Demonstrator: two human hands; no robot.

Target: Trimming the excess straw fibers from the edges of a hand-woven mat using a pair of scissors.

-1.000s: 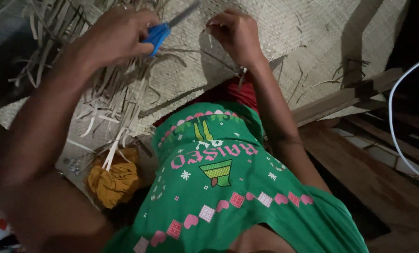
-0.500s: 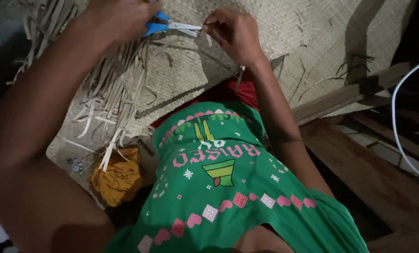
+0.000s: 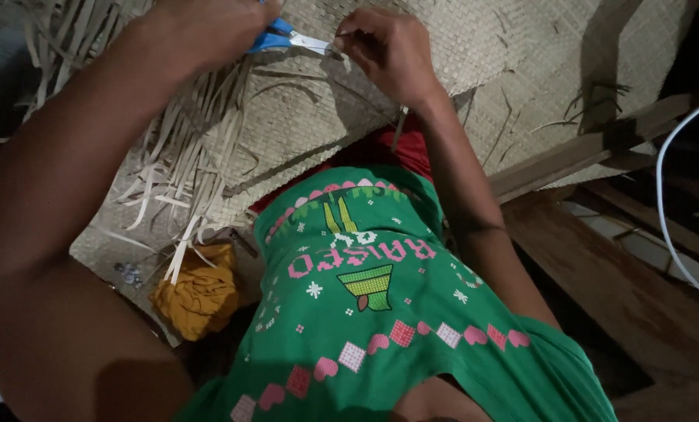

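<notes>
Head view: green patterned shirt [image 3: 381,312] fills lower centre of frame. Crumpled mustard-yellow cloth [image 3: 197,293] at lower left, lying on pale woven straw mat [image 3: 506,55]. Loose unwoven straw strips [image 3: 185,156] fan across left. Brown wooden slat [image 3: 584,156] at right, white cable [image 3: 666,180] at far right edge. Top centre: left hand [image 3: 209,27] clenched on blue-handled scissors [image 3: 291,37], blades pointing right. Right hand [image 3: 388,51] pinches thin straw strand [image 3: 342,48] just at blade tips.
</notes>
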